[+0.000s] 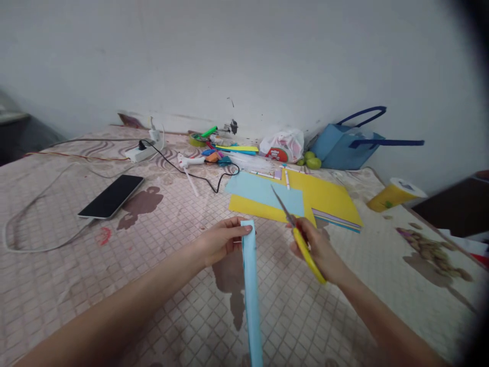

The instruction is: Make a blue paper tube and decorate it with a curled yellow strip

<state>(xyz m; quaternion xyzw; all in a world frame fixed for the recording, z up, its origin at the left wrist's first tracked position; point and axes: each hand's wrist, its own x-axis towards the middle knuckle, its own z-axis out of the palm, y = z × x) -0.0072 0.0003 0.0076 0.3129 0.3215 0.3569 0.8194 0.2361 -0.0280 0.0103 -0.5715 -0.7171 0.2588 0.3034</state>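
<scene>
We are working at a patterned table [171,224], and we are keeping a long, light blue paper strip [250,285] in front of us, its upper end sitting in our left hand [225,237] and its lower end running out of view toward the table's near edge. Our left hand is closing on that end, the thumb pressing on top and the fingers curling behind. Our right hand [317,244] is wrapping around the yellow-handled scissors [307,257], just beside the strip but not touching it; the blades are pointing toward the far edge and are looking shut, or nearly so. We are probably handling a cutting step, lining up the strip with no blade on it. A cut from here would be calling for spreading the blades, bringing them across to the strip and holding its end taut, with our left thumb staying clear. Farther off, a light blue sheet [263,188] is lying over yellow paper [324,191], a phone [112,196] is resting toward the left edge, and a glue gun [187,162] and a blue bag [344,150] are standing or lying near the far edge, by the wall [214,61].
</scene>
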